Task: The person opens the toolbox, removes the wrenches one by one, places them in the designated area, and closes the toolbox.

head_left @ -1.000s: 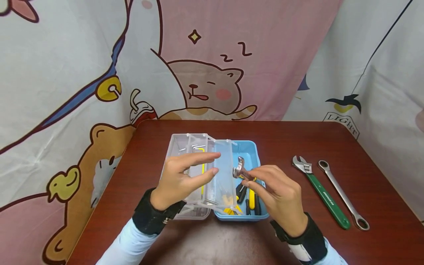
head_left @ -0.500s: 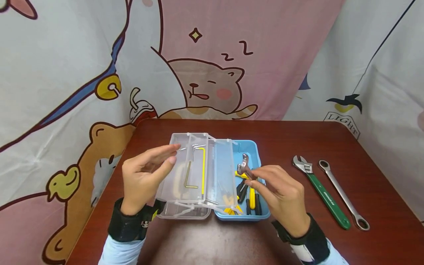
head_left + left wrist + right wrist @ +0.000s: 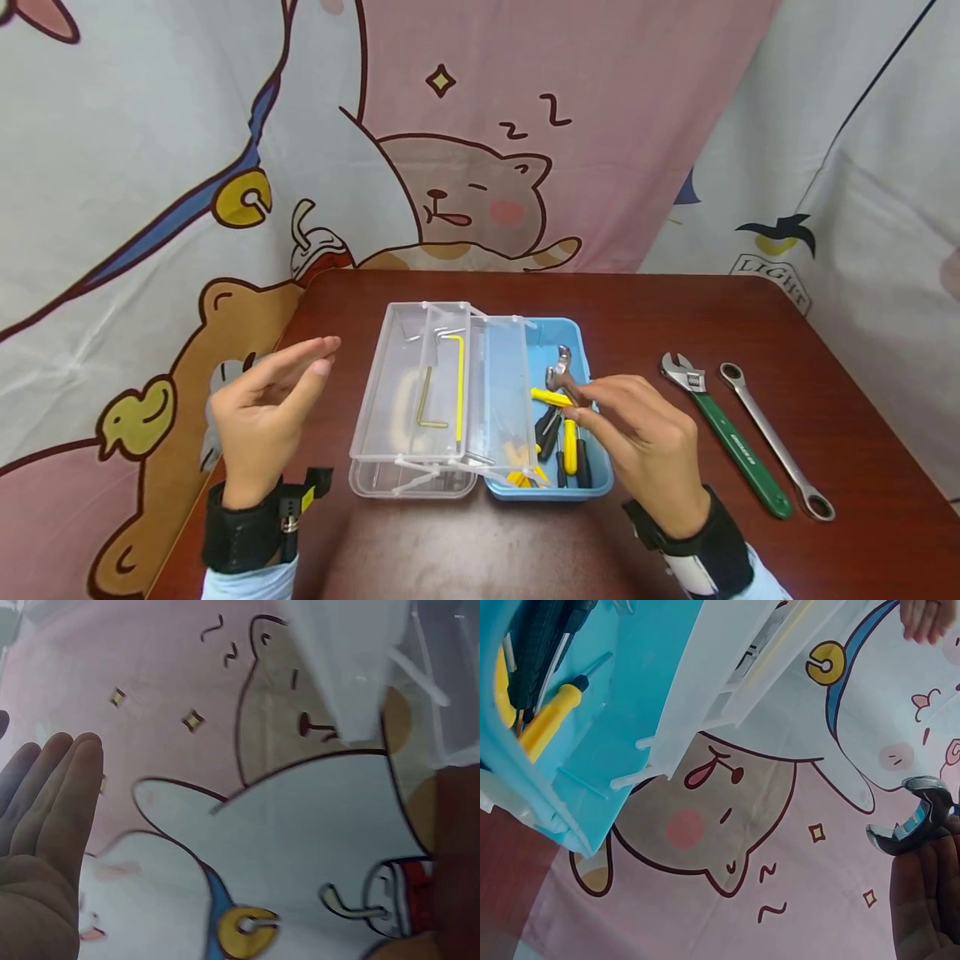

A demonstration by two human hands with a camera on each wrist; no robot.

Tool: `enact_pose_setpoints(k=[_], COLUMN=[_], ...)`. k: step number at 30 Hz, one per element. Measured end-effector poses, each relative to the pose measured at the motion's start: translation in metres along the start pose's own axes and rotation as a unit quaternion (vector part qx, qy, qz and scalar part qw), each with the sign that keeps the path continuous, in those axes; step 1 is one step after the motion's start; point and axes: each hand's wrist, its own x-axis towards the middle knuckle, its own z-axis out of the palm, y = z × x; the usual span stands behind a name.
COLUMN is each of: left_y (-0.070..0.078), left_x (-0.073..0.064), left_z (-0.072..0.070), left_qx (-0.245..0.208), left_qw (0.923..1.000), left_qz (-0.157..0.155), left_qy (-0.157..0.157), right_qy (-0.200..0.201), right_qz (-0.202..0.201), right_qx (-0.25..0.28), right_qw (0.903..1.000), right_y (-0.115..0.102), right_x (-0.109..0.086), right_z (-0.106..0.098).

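My right hand (image 3: 648, 446) pinches a small metal open-end wrench (image 3: 561, 375) by its handle, with the forked head raised over the blue toolbox (image 3: 555, 493). In the right wrist view the wrench head (image 3: 932, 810) shows side-on; most of its handle is hidden by the fingers. My left hand (image 3: 262, 425) hovers left of the box, its fingers extended and holding nothing. In the toolbox lie yellow-handled screwdrivers (image 3: 572, 450) and other black-handled tools. Folded out to the left is the clear lid with trays (image 3: 382, 392), where a yellow hex key (image 3: 460, 387) and a brass-coloured hex key (image 3: 424, 400) lie.
To the right on the brown table (image 3: 525, 550) lie a green-handled adjustable wrench (image 3: 738, 450) and a long ratchet wrench (image 3: 776, 437), side by side. A cartoon-printed cloth (image 3: 600, 167) hangs behind the table.
My left hand has moved away to the left from over the clear trays, uncovering the hex keys. The right hand has shifted slightly right, still holding the wrench.
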Motion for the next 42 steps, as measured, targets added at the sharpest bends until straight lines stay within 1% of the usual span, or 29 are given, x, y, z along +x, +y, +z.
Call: enact_pose_setpoints(k=[1,3,5,9,12,15,19,22,25,28,32,37,42], left_y=[-0.004,-0.009,-0.011,-0.014,-0.022,-0.036,-0.055,-0.063,-0.066,-0.068,-0.069,-0.071,-0.074], left_x=[-0.002,-0.006,-0.009,-0.012,-0.015,-0.020,-0.028,-0.031,-0.033,-0.034,-0.035,-0.036,-0.037], left_z=[-0.002,-0.005,-0.005,-0.003,-0.004,-0.005,-0.006,-0.005,-0.004,-0.002,0.000,0.001,0.001], left_qx=[0.014,0.018,0.020,0.022,0.037,0.033,0.023,0.018,0.007,0.002,-0.001,-0.001,-0.002], left_qw=[0.9999,0.9996,0.9991,0.9976,0.9955,0.9931,0.9903,0.9886,0.9866,0.9849,0.9840,0.9836,0.9835], left_qz=[-0.006,-0.022,-0.037,-0.065,-0.088,-0.113,-0.137,-0.149,-0.162,-0.173,-0.178,-0.179,-0.179], left_qy=[0.004,0.009,0.011,0.004,-0.001,-0.002,-0.010,-0.014,-0.013,-0.013,-0.014,-0.019,-0.026], right_qy=[0.002,0.007,0.012,0.016,0.020,0.023,0.028,0.034,0.036,0.040,0.048,0.044,0.038], right_qz=[0.000,-0.005,-0.010,-0.013,-0.008,-0.001,0.002,0.004,0.010,0.014,0.022,0.042,0.072], right_qx=[-0.002,-0.003,-0.001,-0.004,-0.008,-0.015,-0.033,-0.044,-0.047,-0.050,-0.063,-0.082,-0.113], right_qw=[1.0000,1.0000,0.9999,0.9998,0.9997,0.9996,0.9991,0.9985,0.9982,0.9978,0.9966,0.9948,0.9903], right_y=[0.001,0.002,0.004,0.005,0.004,0.004,0.006,0.009,0.012,0.016,0.021,0.027,0.033], right_x=[0.000,0.000,0.000,0.001,0.001,0.001,0.001,0.000,-0.002,-0.005,-0.006,-0.009,-0.011], right_z=[0.000,-0.001,-0.001,-0.003,-0.005,-0.006,-0.008,-0.010,-0.012,-0.015,-0.018,-0.023,-0.027])
